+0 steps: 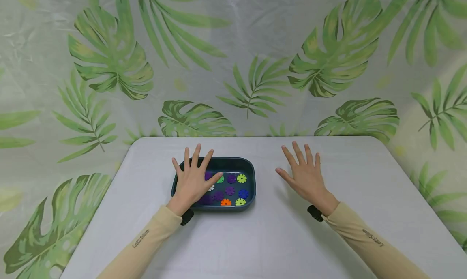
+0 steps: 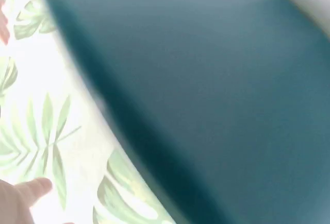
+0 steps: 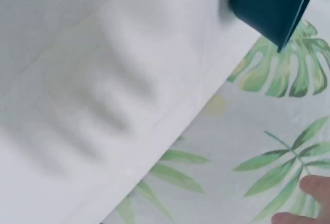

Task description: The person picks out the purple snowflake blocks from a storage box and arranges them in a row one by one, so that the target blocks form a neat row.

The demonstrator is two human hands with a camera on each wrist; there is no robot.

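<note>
My left hand point(image 1: 192, 182) hovers over the left part of a dark teal tray point(image 1: 251, 181), its fingers spread and straight. Notched plastic discs lie in the tray, among them a yellow-green disc point(image 1: 241, 178), an orange disc point(image 1: 226, 202) and a blue disc point(image 1: 243, 194), with several purple ones; the hand hides some of them. To the right of the tray, my right hand point(image 1: 306, 177) is held above the white table with fingers spread, holding nothing. The tray's outer wall point(image 2: 206, 80) fills most of the left wrist view. A tray corner point(image 3: 268, 7) shows in the right wrist view.
The white table point(image 1: 270, 238) has a rounded far edge just beyond the tray. Behind it hangs a leaf-patterned cloth point(image 1: 255, 39). Black wrist bands, one point(image 1: 187, 217) on the left and one point(image 1: 315, 213) on the right, sit at the sleeve cuffs.
</note>
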